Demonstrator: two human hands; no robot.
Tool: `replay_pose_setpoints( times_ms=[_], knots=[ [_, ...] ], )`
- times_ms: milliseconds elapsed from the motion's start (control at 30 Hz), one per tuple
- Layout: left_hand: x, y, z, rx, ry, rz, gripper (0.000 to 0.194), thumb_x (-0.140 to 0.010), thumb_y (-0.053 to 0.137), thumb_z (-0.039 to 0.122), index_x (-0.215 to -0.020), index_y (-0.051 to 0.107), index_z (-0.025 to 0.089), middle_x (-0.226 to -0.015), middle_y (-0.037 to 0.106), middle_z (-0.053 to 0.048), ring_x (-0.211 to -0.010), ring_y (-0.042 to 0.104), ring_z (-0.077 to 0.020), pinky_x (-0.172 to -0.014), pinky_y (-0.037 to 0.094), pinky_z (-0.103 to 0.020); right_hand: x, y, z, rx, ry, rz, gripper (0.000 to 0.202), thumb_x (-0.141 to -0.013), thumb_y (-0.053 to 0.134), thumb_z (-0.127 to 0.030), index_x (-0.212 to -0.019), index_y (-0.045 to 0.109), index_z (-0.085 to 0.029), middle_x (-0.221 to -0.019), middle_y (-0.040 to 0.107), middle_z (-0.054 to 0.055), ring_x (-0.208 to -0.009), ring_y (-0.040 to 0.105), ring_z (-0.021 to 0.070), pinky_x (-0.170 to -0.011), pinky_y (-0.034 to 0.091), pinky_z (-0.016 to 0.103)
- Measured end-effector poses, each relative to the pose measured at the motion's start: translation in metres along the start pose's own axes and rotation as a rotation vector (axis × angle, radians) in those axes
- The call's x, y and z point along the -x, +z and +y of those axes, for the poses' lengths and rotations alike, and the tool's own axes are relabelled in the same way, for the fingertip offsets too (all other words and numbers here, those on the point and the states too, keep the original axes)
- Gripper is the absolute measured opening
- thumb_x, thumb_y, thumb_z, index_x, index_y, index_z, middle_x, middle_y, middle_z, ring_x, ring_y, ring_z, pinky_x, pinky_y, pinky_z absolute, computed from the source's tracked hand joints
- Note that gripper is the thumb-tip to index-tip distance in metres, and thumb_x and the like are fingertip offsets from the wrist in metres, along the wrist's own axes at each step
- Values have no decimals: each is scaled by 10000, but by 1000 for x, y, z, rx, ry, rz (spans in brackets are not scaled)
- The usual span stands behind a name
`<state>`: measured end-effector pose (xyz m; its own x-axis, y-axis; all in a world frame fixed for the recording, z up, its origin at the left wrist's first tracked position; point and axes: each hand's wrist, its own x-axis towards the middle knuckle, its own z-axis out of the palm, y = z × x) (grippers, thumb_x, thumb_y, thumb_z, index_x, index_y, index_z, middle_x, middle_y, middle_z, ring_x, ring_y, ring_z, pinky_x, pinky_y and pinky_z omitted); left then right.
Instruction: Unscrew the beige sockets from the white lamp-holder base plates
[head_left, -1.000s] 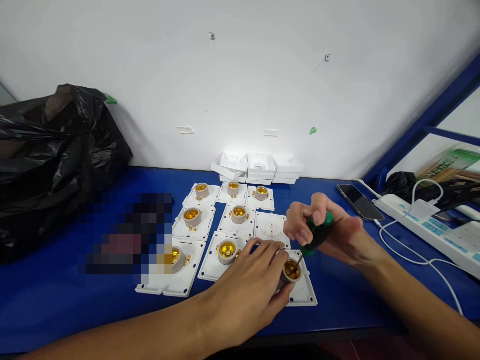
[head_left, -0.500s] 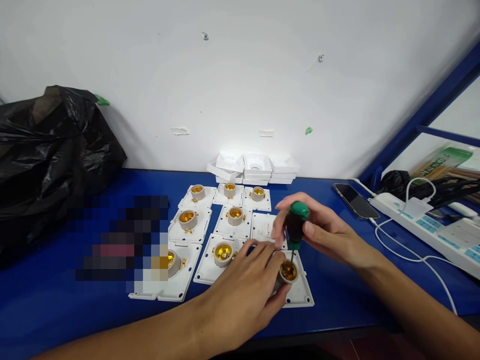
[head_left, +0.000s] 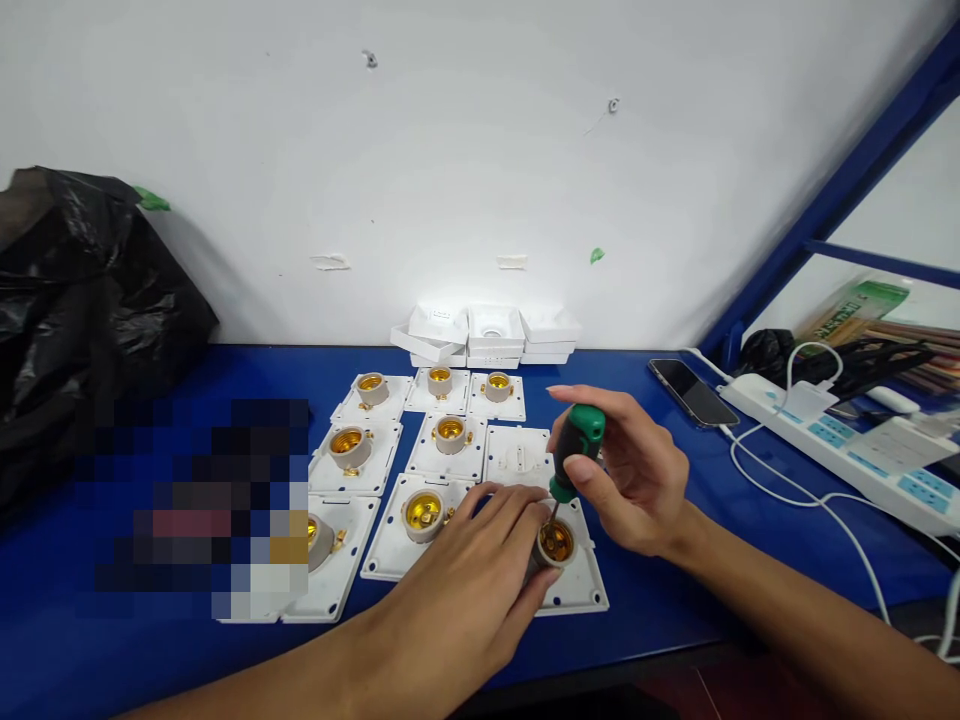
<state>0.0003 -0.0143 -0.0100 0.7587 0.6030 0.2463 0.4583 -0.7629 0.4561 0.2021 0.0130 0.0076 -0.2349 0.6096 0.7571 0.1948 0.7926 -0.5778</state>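
Observation:
My right hand (head_left: 637, 465) is closed on a green and black screwdriver (head_left: 578, 447), whose handle leans to the right. The screwdriver's shaft reaches down into a brass-lined lamp socket (head_left: 556, 542) on a white square plate (head_left: 585, 585). My left hand (head_left: 487, 560) grips this socket's side between thumb and fingers, covering part of it. Left of the hands, several similar plates carry sockets, among them a near one (head_left: 424, 514) and a middle one (head_left: 450, 432). Behind the hands lies a white plate without a socket (head_left: 517, 455).
White square covers (head_left: 495, 335) are stacked against the wall. A black plastic bag (head_left: 97, 270) stands at the left, a pixelated area in front of it. On the right are a phone (head_left: 691, 392), a power strip (head_left: 832, 432), white cables and a blue frame (head_left: 847, 180).
The camera view has shifted slightly right. The screwdriver has tilted, its handle now leaning right, and my right hand's fingers have changed their hold. My left hand stays on the socket.

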Motion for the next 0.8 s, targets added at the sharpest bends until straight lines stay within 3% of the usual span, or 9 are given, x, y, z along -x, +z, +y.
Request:
replay_pose_setpoints(
  times_ms=[300, 633, 800],
  knots=[
    [-2, -2, 1, 12, -40, -8, 153, -1031, 543, 232, -1182, 532, 217, -1313, 632, -90, -1255, 581, -310, -1082, 486, -534, 0, 5, 1, 1, -46, 28, 538, -914, 694, -179, -1433, 562, -228, -1172, 699, 86, -730, 639, 151, -615, 574, 317],
    [-3, -2, 0, -17, -36, -10, 227, -1029, 549, 256, -1251, 519, 217, -1323, 639, -98, -1269, 591, -320, -1106, 479, -546, 1, 6, 1, 9, -84, 64, 583, -873, 731, -130, -1423, 578, -252, -1210, 705, 68, -802, 685, 174, -703, 603, 345],
    [-3, -3, 1, -12, -37, -14, 215, -1029, 548, 252, -1240, 522, 220, -1352, 629, -96, -1277, 588, -312, -1107, 482, -541, 1, 7, 0, 0, -61, 96, 566, -871, 731, -128, -1403, 598, -265, -1137, 707, 55, -727, 640, 157, -594, 549, 321]
  ],
)
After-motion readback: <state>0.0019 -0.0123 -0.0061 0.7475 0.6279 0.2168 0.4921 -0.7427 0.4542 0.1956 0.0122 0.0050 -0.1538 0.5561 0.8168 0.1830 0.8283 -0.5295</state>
